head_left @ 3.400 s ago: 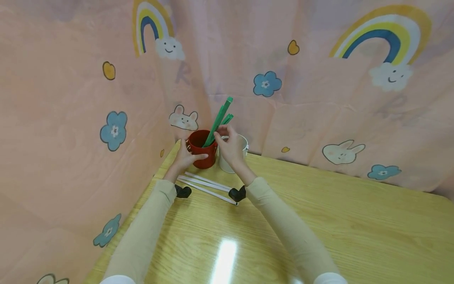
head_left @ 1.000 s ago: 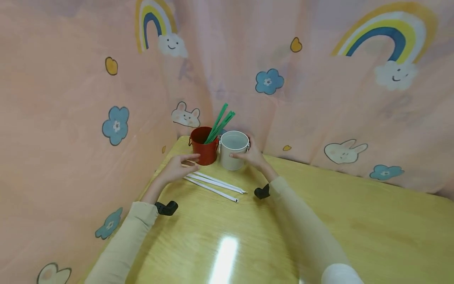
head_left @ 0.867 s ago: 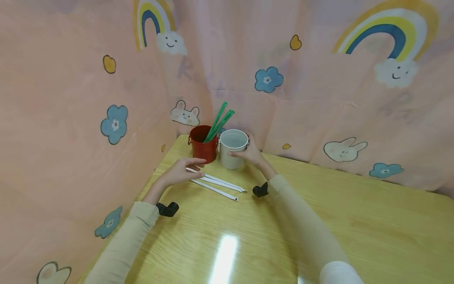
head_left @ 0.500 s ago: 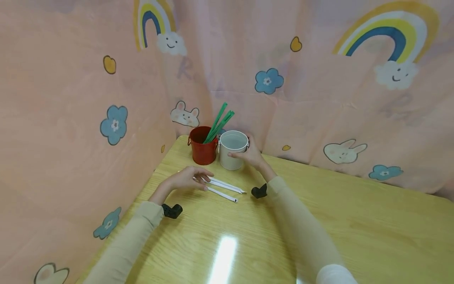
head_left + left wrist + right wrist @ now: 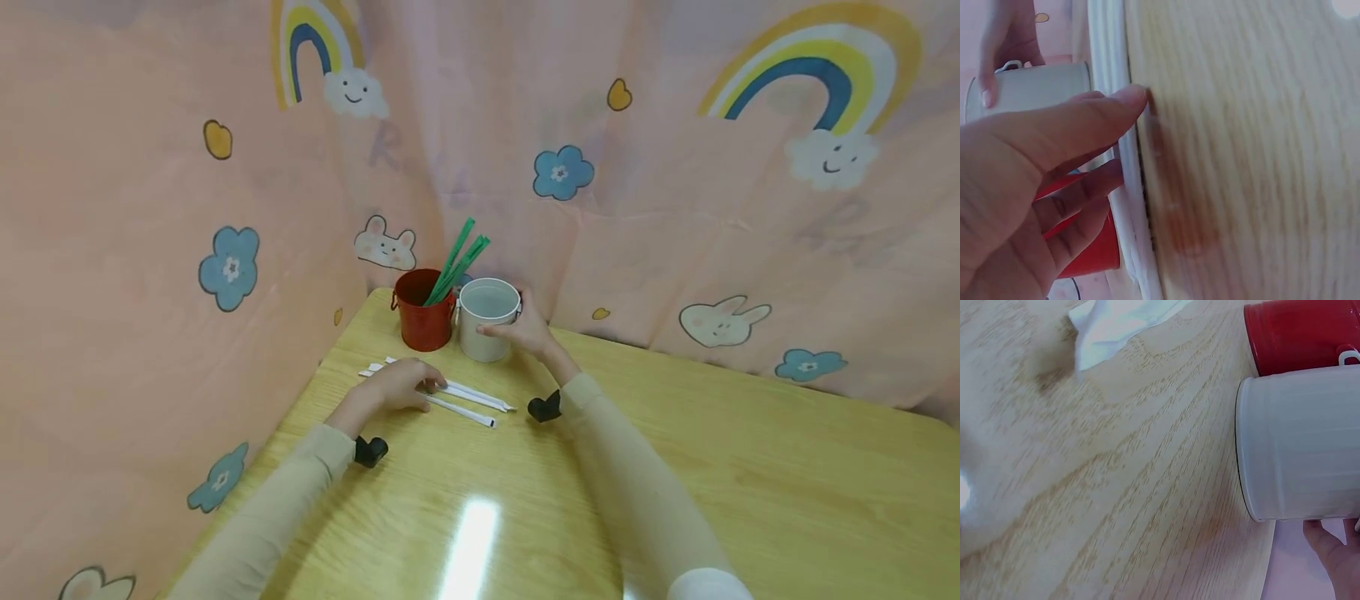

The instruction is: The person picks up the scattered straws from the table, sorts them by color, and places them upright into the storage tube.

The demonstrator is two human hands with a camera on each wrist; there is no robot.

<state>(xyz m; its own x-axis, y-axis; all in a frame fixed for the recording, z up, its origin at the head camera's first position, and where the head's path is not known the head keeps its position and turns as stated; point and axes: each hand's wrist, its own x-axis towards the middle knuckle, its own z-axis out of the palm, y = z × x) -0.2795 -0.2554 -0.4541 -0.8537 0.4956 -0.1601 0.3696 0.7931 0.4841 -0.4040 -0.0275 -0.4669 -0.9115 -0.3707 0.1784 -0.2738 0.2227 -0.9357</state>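
My left hand is low over several white paper-wrapped straws on the table. In the left wrist view its thumb lies on the near side of the straws, its fingertips on the other, pinching at them. My right hand holds the small white metal bucket by its right side, thumb in front, other fingers mostly hidden behind. Upright and with nothing showing inside, the bucket stands on the table in the right wrist view. Just left of it is a red bucket with several green wrapped straws leaning in it.
The light wooden table reaches toward me and far to the right. A pink printed cloth hangs close behind the buckets and along the left edge. Each wrist carries a black camera mount.
Earlier, my left hand held the red bucket while my right handled the green straws. My right hand then moved to the white bucket. My left hand moved down and right, closing on the white straws.
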